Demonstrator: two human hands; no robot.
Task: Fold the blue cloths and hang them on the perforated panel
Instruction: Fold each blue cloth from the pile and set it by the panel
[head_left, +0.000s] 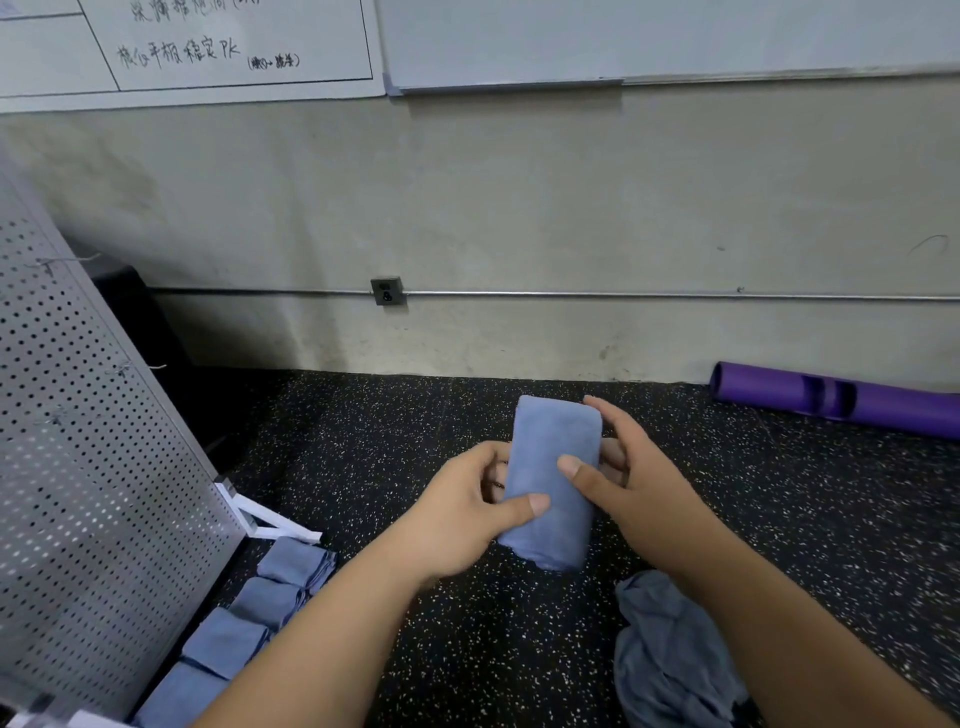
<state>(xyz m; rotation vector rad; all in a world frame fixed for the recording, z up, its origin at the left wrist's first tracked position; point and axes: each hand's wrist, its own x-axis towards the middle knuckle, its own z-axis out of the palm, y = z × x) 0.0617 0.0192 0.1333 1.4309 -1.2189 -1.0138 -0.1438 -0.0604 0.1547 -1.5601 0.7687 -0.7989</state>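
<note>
Folded blue cloth (550, 478) being held above the speckled floor (779, 519), between both hands. Left hand (462, 514) gripping its left edge, thumb curling over the front; right hand (628, 467) pinching the right edge likewise. Perforated panel (88, 415) leaning at left, folded cloths (249, 618) lying in a row along its foot. Crumpled cloth (670, 649) lying beneath the right forearm.

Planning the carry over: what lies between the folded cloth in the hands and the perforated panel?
Head view: bare speckled floor, then the white foot at the base of the panel. Folded cloths lie along the panel, nearer the person.
</note>
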